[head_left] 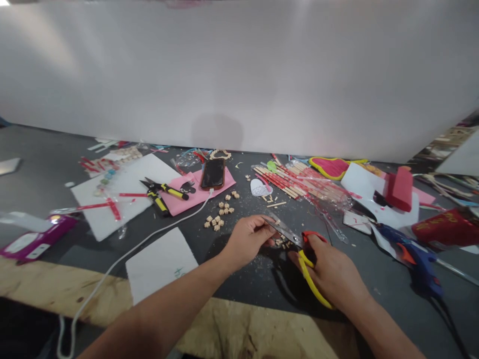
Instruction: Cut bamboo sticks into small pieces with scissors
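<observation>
My right hand is closed round the red and yellow handles of a pair of scissors, whose blades point left. At the blade tips, my left hand is pinched closed; what lies between its fingers is too small and hidden to name. Short cut wooden bits lie on the dark table under the blades. Left of my left hand sit several small wooden clusters. Beyond the scissors, a thin wooden stick piece lies near a white heart-shaped paper.
Wooden sticks in red wrappers lie at the back. A phone with a white cable rests on pink foam, beside yellow-black pliers. A blue glue gun lies right; white paper lies near the front edge.
</observation>
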`<state>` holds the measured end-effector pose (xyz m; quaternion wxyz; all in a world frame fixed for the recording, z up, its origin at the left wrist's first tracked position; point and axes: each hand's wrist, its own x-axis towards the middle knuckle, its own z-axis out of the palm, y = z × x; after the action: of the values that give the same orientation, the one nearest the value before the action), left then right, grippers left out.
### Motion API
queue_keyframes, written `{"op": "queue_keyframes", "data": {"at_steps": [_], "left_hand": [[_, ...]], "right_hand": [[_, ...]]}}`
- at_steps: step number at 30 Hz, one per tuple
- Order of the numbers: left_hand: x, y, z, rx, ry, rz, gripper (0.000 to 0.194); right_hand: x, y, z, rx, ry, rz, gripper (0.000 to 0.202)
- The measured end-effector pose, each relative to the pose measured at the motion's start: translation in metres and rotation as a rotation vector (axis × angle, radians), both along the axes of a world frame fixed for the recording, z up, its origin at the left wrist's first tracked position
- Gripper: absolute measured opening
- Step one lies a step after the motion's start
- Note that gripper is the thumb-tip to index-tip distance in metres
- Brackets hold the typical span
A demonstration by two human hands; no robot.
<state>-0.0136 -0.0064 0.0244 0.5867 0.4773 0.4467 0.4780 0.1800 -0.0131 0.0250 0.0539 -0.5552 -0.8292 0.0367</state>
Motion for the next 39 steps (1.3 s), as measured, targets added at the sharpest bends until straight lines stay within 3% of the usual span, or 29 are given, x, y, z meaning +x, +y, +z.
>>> {"op": "queue_keyframes", "data": {"at_steps": [5,16,23,27,35,39], "left_hand": [[-0.001,0.001,0.003,-0.025,-0.015,0.035,0.023],[-0.001,0.000,0.002,-0.167,-0.172,-0.011,0.028],[0.001,-0.008,0.009,-0.109,-0.099,-0.304,0.027],[0.003,-0.012,0.016,-0.055,-0.094,-0.410,0.023],[0.008,-0.014,0.012,-0.135,-0.081,-0.340,0.026],[0.010,-0.014,0.010,-0.159,-0.167,-0.298,0.024]], "right_hand": [[0.004,0.002,0.004,0.022,0.022,0.010,0.020],[0.005,0.001,0.014,-0.048,-0.025,-0.225,0.047],[0.009,0.005,-0.001,0.037,0.004,-0.083,0.023],[0.009,0.005,-0.007,0.182,0.037,0.109,0.028],[0.007,0.005,-0.001,0.216,0.060,0.187,0.034],[0.007,0.004,0.001,0.247,0.025,0.165,0.034]]}}
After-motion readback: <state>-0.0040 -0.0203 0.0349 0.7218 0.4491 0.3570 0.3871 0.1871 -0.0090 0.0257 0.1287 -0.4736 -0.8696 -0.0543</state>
